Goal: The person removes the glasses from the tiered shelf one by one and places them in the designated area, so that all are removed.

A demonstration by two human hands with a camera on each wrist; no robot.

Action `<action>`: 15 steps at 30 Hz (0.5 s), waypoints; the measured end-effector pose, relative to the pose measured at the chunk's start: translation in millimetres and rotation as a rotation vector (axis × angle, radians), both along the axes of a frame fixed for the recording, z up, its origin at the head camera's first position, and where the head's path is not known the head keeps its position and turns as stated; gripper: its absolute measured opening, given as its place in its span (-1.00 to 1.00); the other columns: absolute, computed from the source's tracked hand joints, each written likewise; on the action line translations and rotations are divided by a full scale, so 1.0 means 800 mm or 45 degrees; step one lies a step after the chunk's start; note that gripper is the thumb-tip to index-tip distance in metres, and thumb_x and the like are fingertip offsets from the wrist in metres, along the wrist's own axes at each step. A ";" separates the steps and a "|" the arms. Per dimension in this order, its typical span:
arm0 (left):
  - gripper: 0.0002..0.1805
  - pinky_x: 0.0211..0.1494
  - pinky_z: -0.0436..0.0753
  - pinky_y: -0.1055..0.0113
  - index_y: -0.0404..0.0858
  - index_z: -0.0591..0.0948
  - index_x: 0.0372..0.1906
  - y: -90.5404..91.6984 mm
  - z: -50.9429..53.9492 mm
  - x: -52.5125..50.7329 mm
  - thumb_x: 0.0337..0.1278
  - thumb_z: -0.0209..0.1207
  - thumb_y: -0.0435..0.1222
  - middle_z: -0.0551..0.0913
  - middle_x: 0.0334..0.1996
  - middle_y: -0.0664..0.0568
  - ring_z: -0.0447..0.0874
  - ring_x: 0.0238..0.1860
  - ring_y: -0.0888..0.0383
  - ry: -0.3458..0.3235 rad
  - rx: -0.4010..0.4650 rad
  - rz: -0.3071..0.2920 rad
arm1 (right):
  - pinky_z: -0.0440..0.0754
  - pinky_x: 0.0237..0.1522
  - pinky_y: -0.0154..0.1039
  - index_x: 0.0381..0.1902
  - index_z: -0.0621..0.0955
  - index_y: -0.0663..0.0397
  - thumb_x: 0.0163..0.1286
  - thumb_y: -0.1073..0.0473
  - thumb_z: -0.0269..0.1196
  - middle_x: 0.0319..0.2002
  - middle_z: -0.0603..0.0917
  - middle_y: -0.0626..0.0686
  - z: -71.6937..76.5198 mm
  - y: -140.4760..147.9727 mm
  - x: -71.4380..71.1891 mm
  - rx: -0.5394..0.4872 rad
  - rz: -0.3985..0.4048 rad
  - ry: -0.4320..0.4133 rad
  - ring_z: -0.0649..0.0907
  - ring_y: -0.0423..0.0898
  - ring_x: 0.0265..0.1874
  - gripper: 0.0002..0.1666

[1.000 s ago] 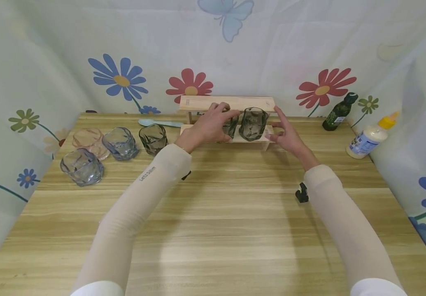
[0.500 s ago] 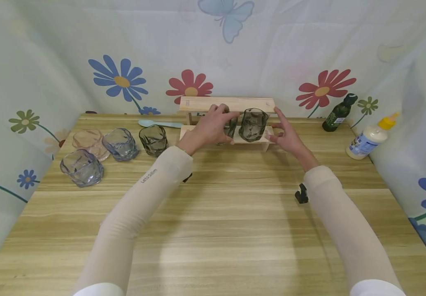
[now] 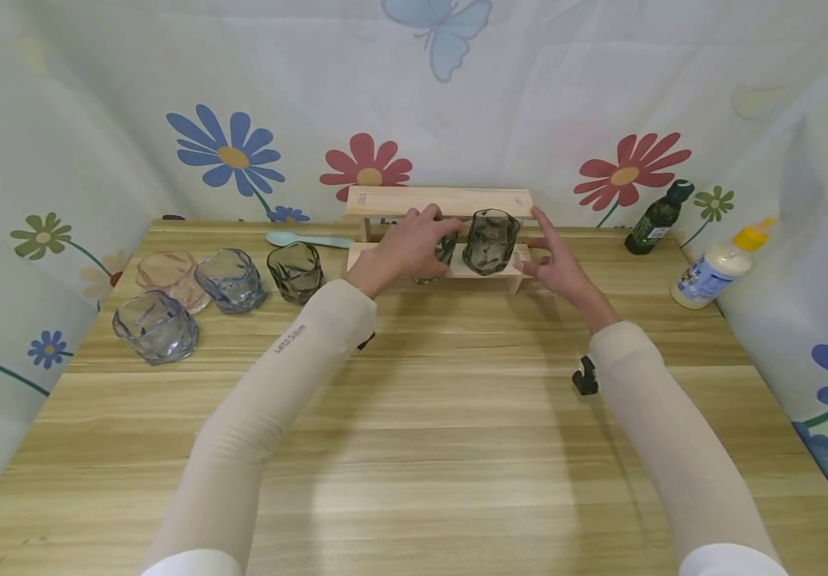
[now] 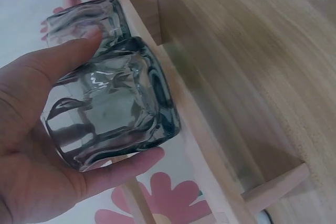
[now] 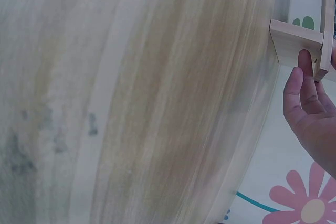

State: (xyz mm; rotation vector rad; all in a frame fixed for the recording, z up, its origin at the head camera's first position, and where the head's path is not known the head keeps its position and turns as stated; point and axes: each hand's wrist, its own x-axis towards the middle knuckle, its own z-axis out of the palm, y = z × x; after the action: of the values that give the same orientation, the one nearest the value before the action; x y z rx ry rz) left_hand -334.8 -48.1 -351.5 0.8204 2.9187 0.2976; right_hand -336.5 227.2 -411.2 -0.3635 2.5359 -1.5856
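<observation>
A two-tier wooden rack (image 3: 438, 200) stands at the back of the table. On its lower board, my left hand (image 3: 406, 248) grips a grey glass tumbler (image 4: 110, 108), thumb on one side and fingers on the other. A second grey tumbler (image 3: 491, 242) sits right beside it on the same board; in the left wrist view the two look very close, and I cannot tell whether they touch. My right hand (image 3: 558, 260) holds the rack's right end, a finger up at the top board and the thumb at the lower board. My left hand partly covers the gripped tumbler in the head view.
Left of the rack stand a dark grey tumbler (image 3: 295, 273), a blue one (image 3: 231, 280), a pink one (image 3: 172, 280) and a bluish clear one (image 3: 156, 326). A pale blue spoon (image 3: 309, 239) lies behind them. At right are a green bottle (image 3: 658, 218) and a yellow-capped bottle (image 3: 719, 268).
</observation>
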 end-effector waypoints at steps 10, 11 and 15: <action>-0.18 0.07 0.57 -0.06 0.09 0.31 0.49 0.000 0.012 -0.003 0.13 0.40 -0.02 0.31 0.31 -0.14 0.44 0.06 -0.14 -0.091 -0.078 -0.019 | 0.71 -0.09 -0.15 0.63 -0.21 -0.34 0.40 0.38 0.23 0.45 0.23 0.46 0.001 0.001 -0.001 0.004 0.002 -0.010 0.63 0.36 -0.03 0.16; -0.16 0.07 0.57 -0.05 0.10 0.30 0.49 0.000 0.013 -0.004 0.11 0.40 -0.02 0.31 0.31 -0.14 0.45 0.05 -0.14 -0.100 -0.083 -0.019 | 0.72 -0.09 -0.15 0.63 -0.21 -0.32 0.40 0.39 0.23 0.44 0.23 0.46 0.003 0.000 0.000 0.003 0.000 -0.013 0.63 0.36 -0.02 0.16; -0.11 0.05 0.59 -0.04 0.10 0.31 0.48 -0.001 0.015 -0.005 0.03 0.47 -0.05 0.29 0.33 -0.15 0.47 0.00 -0.11 -0.137 -0.073 -0.031 | 0.71 -0.08 -0.10 0.63 -0.20 -0.20 0.39 0.43 0.21 0.43 0.24 0.49 0.017 -0.006 0.011 0.005 -0.001 -0.027 0.61 0.41 0.00 0.14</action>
State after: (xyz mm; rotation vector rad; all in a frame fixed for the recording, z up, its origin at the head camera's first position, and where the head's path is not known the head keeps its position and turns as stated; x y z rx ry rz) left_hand -338.7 -49.2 -339.4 0.8044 2.8019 0.2468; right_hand -327.8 222.2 -397.2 -0.3431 2.5232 -1.5765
